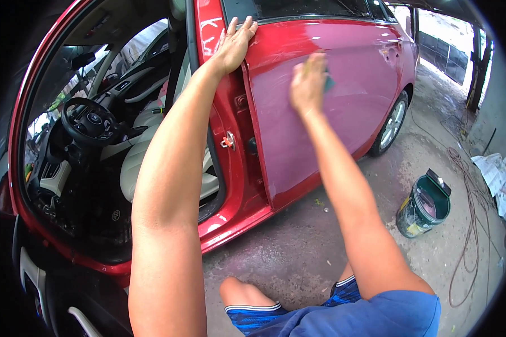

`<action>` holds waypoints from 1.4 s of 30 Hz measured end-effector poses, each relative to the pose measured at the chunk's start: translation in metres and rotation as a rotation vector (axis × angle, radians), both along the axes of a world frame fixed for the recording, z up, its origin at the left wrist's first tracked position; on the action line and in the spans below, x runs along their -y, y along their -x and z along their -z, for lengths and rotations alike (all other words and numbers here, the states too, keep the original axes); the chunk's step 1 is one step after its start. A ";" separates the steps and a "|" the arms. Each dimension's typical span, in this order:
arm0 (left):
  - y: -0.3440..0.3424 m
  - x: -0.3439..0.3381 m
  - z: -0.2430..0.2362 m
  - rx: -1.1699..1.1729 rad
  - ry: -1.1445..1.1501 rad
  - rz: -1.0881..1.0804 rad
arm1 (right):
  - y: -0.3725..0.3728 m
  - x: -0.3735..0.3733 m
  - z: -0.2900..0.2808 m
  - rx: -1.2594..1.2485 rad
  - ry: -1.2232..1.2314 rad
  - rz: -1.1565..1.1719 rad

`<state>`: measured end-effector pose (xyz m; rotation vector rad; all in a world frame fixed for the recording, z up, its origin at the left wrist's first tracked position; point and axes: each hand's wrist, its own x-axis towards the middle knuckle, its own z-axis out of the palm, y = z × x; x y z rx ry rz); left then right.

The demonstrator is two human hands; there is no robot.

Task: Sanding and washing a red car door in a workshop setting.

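My left hand (234, 48) lies with fingers stretched out on the front upper edge of the red car's rear door (348, 106), just below its window. My right hand (308, 87), blurred by motion, presses against the upper part of that door. Under it, a thin dark-green sheet (329, 82), like sandpaper, shows past the fingers; most of it is hidden. Much of the door panel is dull and pinkish, while a glossy red band remains along the top. Bare metal or filler shows around the door handle (389, 53).
The front doorway is open, showing a steering wheel (90, 122) and pale seats (143, 160). A dark-green bucket (423, 205) with cloudy liquid stands on the concrete at right. Beyond it lie a tangled hose or cable (472, 208) and crumpled paper (495, 182). The rear wheel (392, 123) is nearby.
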<state>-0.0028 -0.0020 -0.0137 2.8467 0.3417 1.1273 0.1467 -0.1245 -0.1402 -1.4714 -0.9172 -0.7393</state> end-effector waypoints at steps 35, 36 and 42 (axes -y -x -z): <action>0.003 0.004 -0.004 0.112 -0.024 0.025 | 0.096 0.017 0.022 0.256 0.029 0.012; 0.005 -0.022 -0.008 0.114 -0.037 0.009 | 0.133 0.022 0.070 0.289 0.109 -0.045; -0.010 0.009 0.007 0.054 -0.074 -0.030 | 0.115 0.049 0.211 0.289 0.371 -0.373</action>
